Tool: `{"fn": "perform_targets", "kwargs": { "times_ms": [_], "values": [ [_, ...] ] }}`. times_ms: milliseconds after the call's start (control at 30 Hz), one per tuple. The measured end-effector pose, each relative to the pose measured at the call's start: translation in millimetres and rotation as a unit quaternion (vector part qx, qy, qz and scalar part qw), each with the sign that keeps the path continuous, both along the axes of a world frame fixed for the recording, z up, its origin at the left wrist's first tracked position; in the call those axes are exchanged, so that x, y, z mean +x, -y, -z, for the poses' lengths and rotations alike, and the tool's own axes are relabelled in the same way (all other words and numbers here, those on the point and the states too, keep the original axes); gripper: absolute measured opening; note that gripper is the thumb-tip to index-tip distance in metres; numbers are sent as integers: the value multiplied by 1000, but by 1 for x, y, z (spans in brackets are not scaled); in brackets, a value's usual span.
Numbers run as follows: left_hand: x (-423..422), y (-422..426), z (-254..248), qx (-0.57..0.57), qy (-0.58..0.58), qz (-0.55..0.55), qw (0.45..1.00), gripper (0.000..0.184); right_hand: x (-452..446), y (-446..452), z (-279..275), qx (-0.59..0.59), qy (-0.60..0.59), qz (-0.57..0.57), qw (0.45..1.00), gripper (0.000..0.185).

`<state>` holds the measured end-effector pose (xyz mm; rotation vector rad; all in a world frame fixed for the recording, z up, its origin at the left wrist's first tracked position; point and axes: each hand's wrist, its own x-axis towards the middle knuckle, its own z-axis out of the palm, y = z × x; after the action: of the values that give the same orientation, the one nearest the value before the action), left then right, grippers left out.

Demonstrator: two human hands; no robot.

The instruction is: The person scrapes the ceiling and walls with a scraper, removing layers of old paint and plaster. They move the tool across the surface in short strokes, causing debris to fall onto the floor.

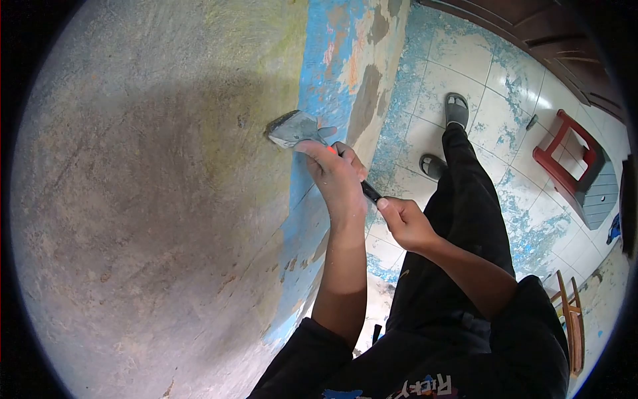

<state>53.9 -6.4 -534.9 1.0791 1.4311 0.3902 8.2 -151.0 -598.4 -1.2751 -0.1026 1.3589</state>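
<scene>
A scraper (pixel 296 129) with a wide grey metal blade and a black handle with an orange part lies against the wall (pixel 166 166), its blade at the edge of the blue paint band (pixel 322 86). My left hand (pixel 337 178) is closed round the scraper near the blade, thumb along its top. Lower down, my right hand (pixel 407 223) grips the end of the black handle. The wall left of the band is bare grey-brown with yellowish patches.
Paint flakes cover parts of the tiled floor (pixel 465 60). A red and grey plastic stool (pixel 565 156) lies at the right, with a wooden frame (pixel 573 326) below it. My sandalled feet (pixel 456 110) stand near the wall's base. A dark wooden door (pixel 531 30) is at the top right.
</scene>
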Motion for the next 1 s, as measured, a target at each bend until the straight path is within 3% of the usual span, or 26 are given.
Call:
{"fn": "perform_targets", "kwargs": {
  "times_ms": [233, 333, 433, 533, 1000],
  "values": [
    [7, -2, -1, 7, -34, -5, 999, 65, -5, -9, 0, 9, -3, 27, 1000, 50],
    [14, -10, -5, 5, -16, 49, 999, 64, -10, -17, 5, 14, -18, 42, 999, 51],
    [7, -10, -3, -19, 19, 23, 999, 62, -10, -16, 3, 23, -27, 50, 998, 52],
    [3, -6, -5, -1, -4, 6, 1000, 73, -11, -10, -4, 23, -20, 38, 999, 52],
    [50, -8, -8, -5, 23, 37, 999, 69, 36, -18, 2, 11, -6, 37, 999, 55]
  ]
}}
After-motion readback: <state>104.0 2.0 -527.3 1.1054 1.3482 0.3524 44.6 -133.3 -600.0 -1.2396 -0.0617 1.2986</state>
